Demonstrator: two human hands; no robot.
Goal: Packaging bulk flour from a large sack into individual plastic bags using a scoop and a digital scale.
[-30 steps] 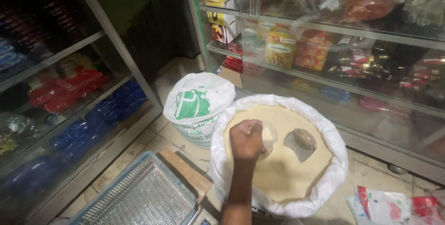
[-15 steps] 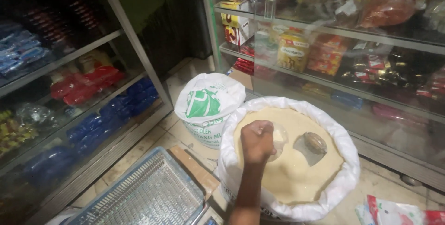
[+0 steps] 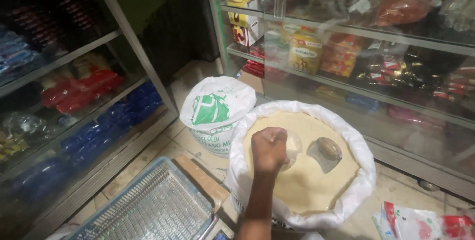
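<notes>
One forearm reaching forward and down, hand [image 3: 268, 149] closed in a fist, knuckles up

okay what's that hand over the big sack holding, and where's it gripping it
The right hand is closed on a clear cup, apparently at its near rim, over the pale grain in the white sack. The exact grip is hidden.

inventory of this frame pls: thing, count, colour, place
open sack: 1, white, floor centre, filled with pale tan grain
clear glass: 1, lying tilted on the grain, right of the fist
clear scoop: 1, at the fist, partly hidden
closed sack: 1, white with green print, behind the open sack
wire basket: 1, blue rim, bottom left
display cabinets: 2, glass-fronted, left and right, packaged goods
packets: red and white, floor bottom right
hand: 1, closed grip over the grain; which hand unclear
</notes>
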